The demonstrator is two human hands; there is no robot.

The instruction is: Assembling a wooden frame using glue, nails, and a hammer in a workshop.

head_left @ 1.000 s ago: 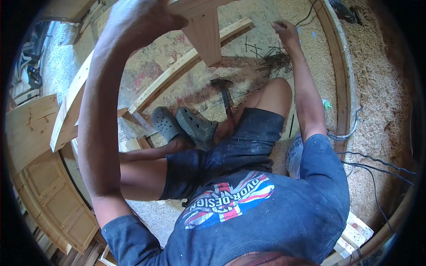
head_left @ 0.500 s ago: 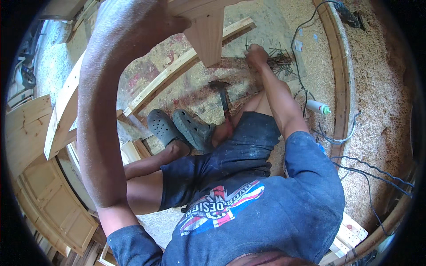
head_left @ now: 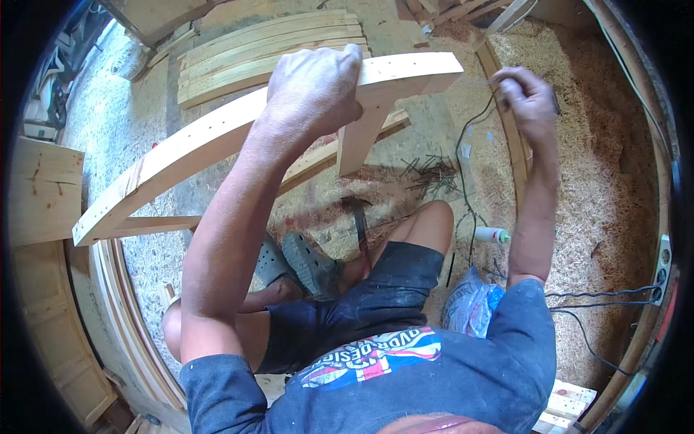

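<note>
My left hand (head_left: 311, 90) is wrapped round the top rail of a pale wooden frame (head_left: 195, 141). A row of small dark spots runs along the rail's edge. From the rail, near my hand, a wooden crosspiece (head_left: 358, 141) reaches down toward the floor. My right hand (head_left: 531, 105) is raised to the right of the frame with its fingers closed; anything in them is too small to make out. Below it and to the left lies a loose pile of nails (head_left: 434, 176). A hammer (head_left: 361, 228) rests by my legs, close to my grey clogs (head_left: 311, 260).
Several planks (head_left: 275, 54) lie side by side beyond the frame. A white bottle (head_left: 490, 234) with a green tip and a plastic bag (head_left: 466, 304) are at right. A dark cable (head_left: 463, 148) crosses the floor, and wood shavings (head_left: 607, 181) cover the far right.
My right hand has risen from the nail pile, up and to the right. My view has shifted, showing more of the frame and the planks. My left hand still grips the frame.
</note>
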